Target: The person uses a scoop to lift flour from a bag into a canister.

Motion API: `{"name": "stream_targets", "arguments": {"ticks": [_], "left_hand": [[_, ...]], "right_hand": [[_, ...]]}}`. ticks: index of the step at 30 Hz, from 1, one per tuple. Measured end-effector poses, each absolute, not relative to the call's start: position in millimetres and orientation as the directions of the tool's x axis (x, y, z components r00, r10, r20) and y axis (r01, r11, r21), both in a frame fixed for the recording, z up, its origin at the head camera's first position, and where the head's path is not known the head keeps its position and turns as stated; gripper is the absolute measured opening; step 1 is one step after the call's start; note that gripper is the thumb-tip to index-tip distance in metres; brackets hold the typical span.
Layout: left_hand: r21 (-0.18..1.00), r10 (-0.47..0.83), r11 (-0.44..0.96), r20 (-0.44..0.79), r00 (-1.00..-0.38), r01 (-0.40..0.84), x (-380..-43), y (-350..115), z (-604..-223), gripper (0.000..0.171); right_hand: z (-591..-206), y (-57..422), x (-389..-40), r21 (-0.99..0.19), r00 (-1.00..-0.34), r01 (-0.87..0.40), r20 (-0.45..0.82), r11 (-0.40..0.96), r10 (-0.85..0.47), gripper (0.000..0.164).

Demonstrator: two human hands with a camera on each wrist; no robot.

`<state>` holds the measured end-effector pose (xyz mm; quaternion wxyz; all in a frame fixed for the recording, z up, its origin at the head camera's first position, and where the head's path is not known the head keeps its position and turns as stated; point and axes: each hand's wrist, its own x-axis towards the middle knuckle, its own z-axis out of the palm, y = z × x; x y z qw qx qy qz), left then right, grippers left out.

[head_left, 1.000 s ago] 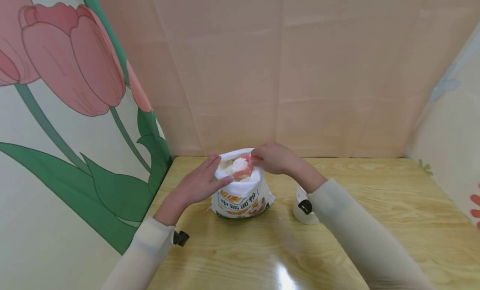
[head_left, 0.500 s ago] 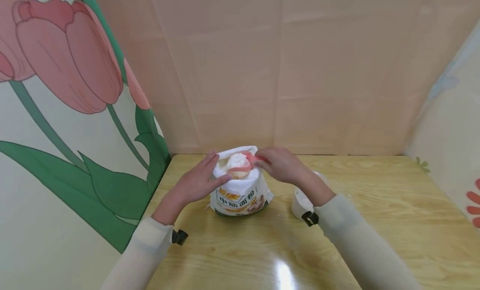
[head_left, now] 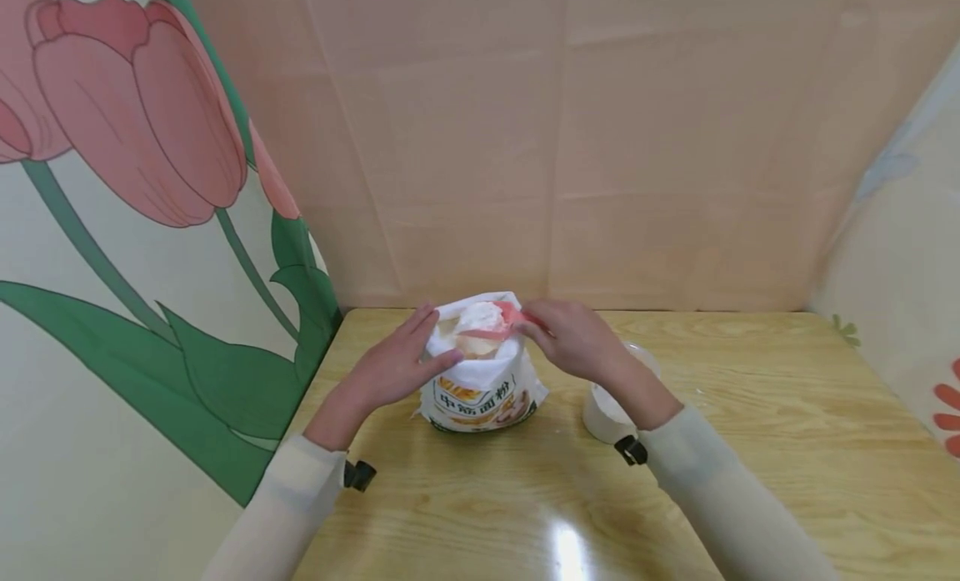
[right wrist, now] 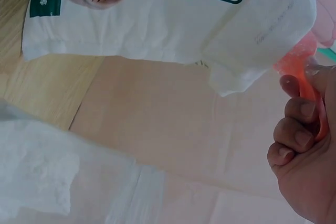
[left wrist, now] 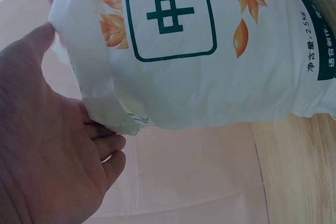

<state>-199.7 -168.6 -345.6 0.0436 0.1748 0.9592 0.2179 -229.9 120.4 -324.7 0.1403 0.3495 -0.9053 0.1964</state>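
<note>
A white flour bag (head_left: 480, 408) stands upright on the table with its mouth open. My left hand (head_left: 393, 363) holds the rim at the left, thumb at the front edge; in the left wrist view its fingers (left wrist: 113, 163) curl at the bag's edge. At the mouth's right side my right hand (head_left: 567, 335) grips the handle of a translucent red scoop (head_left: 510, 313), heaped with white flour (head_left: 480, 317). The right wrist view shows fingers curled round the scoop handle (right wrist: 316, 106). The scoop's underside is partly hidden by the bag rim.
A round, whitish see-through tub (head_left: 602, 418) stands right of the bag, partly behind the right forearm. Its wall (right wrist: 89, 177) also shows low in the right wrist view. The wood-grain table (head_left: 465, 506) meets a pinkish backdrop behind and patterned panels at both sides.
The loaded scoop has risen and tilted level at the bag's mouth, with the right hand shifting rightward. More of the tub shows behind the forearm. The left hand has kept its hold.
</note>
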Motion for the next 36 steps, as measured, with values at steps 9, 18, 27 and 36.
{"name": "stream_targets", "arguments": {"ticks": [9, 18, 27, 36], "left_hand": [[0.451, 0.367, 0.83, 0.001, -0.93, 0.328, -200.9, -170.1, -346.2, 0.103], [0.471, 0.368, 0.82, 0.004, -0.93, 0.326, -202.6, -169.6, -347.0, 0.104], [0.48, 0.365, 0.817, -0.003, -0.931, 0.319, -203.1, -168.9, -347.9, 0.104], [0.486, 0.368, 0.813, -0.003, -0.93, 0.321, -203.1, -169.5, -347.1, 0.103]], "right_hand": [[-318.7, 138.5, -221.4, -0.256, -0.745, -0.649, 0.401, 0.716, -0.532, 0.021], [-324.6, 164.1, -213.0, -0.199, -0.728, -0.643, 0.458, 0.739, -0.51, 0.026], [-334.1, 192.5, -202.4, -0.129, -0.677, -0.649, 0.547, 0.75, -0.492, 0.02], [-338.1, 224.0, -193.2, -0.055, -0.615, -0.659, 0.614, 0.75, -0.495, 0.029]]}}
